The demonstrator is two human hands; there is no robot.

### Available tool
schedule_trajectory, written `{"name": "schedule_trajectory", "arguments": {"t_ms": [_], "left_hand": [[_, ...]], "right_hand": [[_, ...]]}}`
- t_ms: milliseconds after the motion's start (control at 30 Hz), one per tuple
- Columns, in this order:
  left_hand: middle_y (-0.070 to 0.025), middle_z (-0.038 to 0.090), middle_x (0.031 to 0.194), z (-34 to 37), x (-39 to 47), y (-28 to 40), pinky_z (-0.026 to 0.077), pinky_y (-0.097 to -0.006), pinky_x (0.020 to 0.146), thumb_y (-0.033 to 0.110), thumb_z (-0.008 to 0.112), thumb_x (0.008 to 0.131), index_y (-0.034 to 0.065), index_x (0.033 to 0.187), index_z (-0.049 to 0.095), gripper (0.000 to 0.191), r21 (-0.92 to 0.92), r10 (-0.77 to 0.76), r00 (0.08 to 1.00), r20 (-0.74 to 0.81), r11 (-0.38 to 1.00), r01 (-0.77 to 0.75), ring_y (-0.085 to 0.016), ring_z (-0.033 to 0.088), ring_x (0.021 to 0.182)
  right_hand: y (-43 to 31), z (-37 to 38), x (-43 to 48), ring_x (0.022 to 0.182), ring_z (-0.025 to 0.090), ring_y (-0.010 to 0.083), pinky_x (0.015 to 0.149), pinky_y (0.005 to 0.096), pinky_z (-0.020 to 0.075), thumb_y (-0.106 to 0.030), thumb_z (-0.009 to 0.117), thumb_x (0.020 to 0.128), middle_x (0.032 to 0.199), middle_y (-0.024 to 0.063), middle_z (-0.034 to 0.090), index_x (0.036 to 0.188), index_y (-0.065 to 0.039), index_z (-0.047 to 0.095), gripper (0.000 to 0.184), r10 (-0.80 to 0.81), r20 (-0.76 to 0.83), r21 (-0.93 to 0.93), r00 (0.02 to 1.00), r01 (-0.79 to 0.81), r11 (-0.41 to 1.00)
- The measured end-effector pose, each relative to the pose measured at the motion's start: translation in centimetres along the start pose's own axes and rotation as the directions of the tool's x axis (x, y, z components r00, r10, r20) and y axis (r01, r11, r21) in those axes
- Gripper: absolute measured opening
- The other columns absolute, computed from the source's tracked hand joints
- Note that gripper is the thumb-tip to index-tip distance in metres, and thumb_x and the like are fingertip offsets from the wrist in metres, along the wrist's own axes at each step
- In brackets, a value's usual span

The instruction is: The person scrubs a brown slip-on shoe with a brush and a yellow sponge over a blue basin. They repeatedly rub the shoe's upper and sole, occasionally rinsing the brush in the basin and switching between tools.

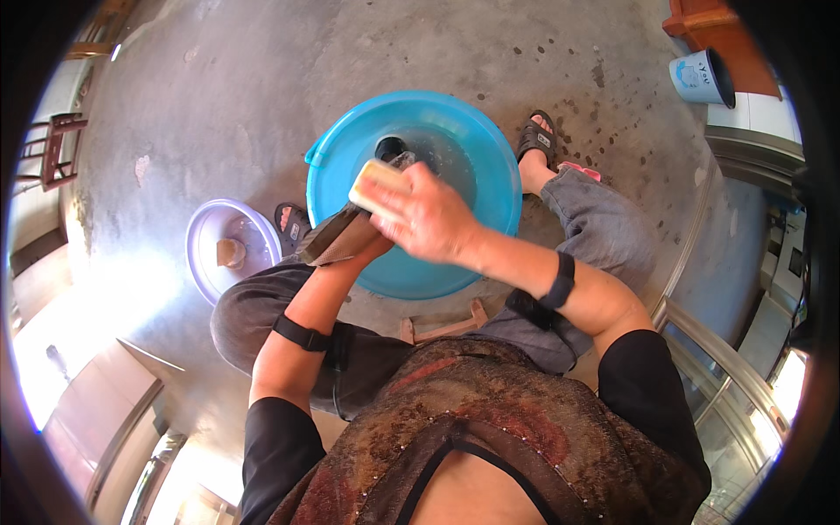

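Observation:
My right hand (430, 213) grips a pale yellow and white block (382, 187), blurred by motion; whether it is a brush or a sponge I cannot tell. Just below it, my left hand (374, 243) holds a grey-brown shoe (331, 235) that has a mesh side. Most of the left fingers are hidden behind the right hand and the block. Both hands are over the near left part of a large blue plastic basin (420, 97). Water stands in the basin, with a dark round-mouthed object (390, 148) partly in view beyond the block.
A pale purple basin (191, 252) with a brown lump in it stands on the concrete floor (249, 85) at left. Under me shows a low wooden stool (446, 335). A waste bin (697, 77) bearing writing, a wooden chair (56, 151) and a metal-framed glass panel (715, 367) are farther out.

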State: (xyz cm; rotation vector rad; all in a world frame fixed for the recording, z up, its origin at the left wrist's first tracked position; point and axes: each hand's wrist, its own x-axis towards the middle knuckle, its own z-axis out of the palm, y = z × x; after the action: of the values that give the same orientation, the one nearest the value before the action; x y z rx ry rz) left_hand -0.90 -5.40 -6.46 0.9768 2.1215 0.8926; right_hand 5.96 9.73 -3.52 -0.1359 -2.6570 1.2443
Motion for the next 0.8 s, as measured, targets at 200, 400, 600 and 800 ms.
{"name": "schedule_trajectory", "arguments": {"t_ms": [200,400,600,800], "left_hand": [[-0.0168,0.047,0.137,0.5,0.5,-0.9,0.036,-0.0474,0.104,0.029,0.059,0.09,0.0125,0.136,0.044,0.051,0.152,0.022,1.0,0.022,0.988,-0.025,-0.034,0.044,0.128],[-0.0158,0.055,0.128,2.1,0.5,-1.7,0.043,-0.0437,0.098,0.028,0.052,0.095,0.0108,0.131,0.052,0.039,0.13,0.078,0.99,-0.121,0.99,-0.062,-0.031,0.054,0.116],[-0.0212,0.055,0.124,1.3,1.2,-2.2,0.036,-0.042,0.104,0.011,0.048,0.094,0.003,0.134,0.047,0.041,-0.072,-0.212,0.94,0.269,0.968,0.239,-0.035,0.048,0.123],[-0.0233,0.059,0.12,1.2,1.0,-2.1,0.042,-0.0403,0.098,0.023,0.046,0.098,0.0001,0.125,0.056,0.037,-0.414,-0.143,0.986,0.086,0.895,0.166,-0.033,0.055,0.115]], "right_hand": [[0.6,-0.6,0.5,0.086,0.058,0.0336,0.083,0.0423,0.0511,-0.035,0.061,0.089,0.1,0.0163,0.056,0.13,-0.025,0.058,0.043,0.303,0.162,-0.154,0.939,-0.279,0.948],[2.3,-0.2,1.4,0.078,0.057,0.0347,0.074,0.0436,0.0519,-0.029,0.058,0.087,0.11,0.0114,0.064,0.12,-0.017,0.06,0.036,0.223,-0.074,-0.07,0.972,-0.228,0.971],[3.0,1.0,0.2,0.086,0.061,0.037,0.077,0.0422,0.0528,-0.037,0.063,0.087,0.099,0.0196,0.055,0.13,-0.029,0.058,0.044,0.152,0.043,0.038,0.988,-0.153,0.987],[2.7,1.0,0.5,0.085,0.06,0.0373,0.075,0.043,0.0524,-0.032,0.061,0.089,0.093,0.023,0.058,0.129,-0.021,0.058,0.042,0.13,-0.01,0.027,0.991,-0.13,0.991]]}}
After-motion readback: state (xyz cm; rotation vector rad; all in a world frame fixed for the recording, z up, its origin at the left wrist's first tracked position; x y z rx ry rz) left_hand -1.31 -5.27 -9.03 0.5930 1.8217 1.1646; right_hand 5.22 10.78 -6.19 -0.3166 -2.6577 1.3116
